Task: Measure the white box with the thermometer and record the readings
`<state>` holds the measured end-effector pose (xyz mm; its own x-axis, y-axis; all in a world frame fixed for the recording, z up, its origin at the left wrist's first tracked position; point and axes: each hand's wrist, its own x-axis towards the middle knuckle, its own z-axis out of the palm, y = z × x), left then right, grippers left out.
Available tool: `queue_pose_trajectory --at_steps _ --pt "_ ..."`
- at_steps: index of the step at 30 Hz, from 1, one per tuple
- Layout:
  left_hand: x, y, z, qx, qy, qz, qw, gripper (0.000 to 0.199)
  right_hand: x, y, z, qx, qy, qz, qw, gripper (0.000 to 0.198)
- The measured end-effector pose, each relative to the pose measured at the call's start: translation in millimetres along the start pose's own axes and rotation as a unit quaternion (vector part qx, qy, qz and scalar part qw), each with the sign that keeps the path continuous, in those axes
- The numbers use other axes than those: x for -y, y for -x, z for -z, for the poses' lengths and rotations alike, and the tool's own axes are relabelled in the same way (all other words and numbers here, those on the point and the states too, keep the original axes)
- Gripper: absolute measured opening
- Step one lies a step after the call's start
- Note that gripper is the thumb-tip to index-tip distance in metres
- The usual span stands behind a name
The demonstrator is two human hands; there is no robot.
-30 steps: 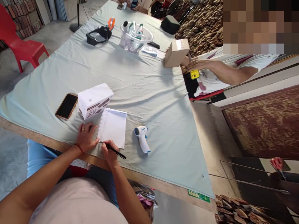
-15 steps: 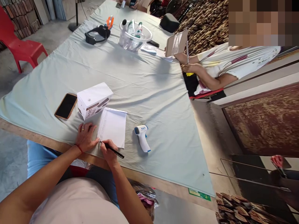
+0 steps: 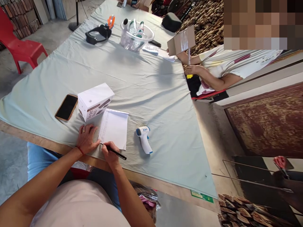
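Observation:
My right hand (image 3: pixel 110 153) grips a black pen (image 3: pixel 115 152) with its tip at the near left corner of a white lined notepad (image 3: pixel 115 128). My left hand (image 3: pixel 87 137) lies flat on the pale green cloth (image 3: pixel 132 85), fingers spread, touching the notepad's left edge. Just beyond the left hand stands a white box with brown markings (image 3: pixel 95 101). A white and blue infrared thermometer (image 3: pixel 144 139) lies to the right of the notepad.
A phone (image 3: pixel 67 107) lies left of the white box. Far across the cloth sit a clear tub of bottles (image 3: pixel 136 34), a black headset (image 3: pixel 98 33) and orange tape dispenser (image 3: pixel 110 21). A seated person at the right edge holds a cardboard box (image 3: pixel 181 44). A red chair (image 3: pixel 20 47) stands left.
My hands and pen have stayed in place on the notepad. The person across the table has turned and tilted the cardboard box in their hands.

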<state>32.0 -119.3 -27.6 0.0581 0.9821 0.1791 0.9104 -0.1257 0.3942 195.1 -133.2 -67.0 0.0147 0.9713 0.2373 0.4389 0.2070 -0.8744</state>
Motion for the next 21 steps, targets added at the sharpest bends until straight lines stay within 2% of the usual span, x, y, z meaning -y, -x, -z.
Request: queue_pose_trajectory --at_steps 21 --pt "-0.8 -1.1 1.2 0.0 0.0 0.003 1.0 0.056 0.2 -0.8 0.6 -0.005 -0.008 -0.001 1.0 0.016"
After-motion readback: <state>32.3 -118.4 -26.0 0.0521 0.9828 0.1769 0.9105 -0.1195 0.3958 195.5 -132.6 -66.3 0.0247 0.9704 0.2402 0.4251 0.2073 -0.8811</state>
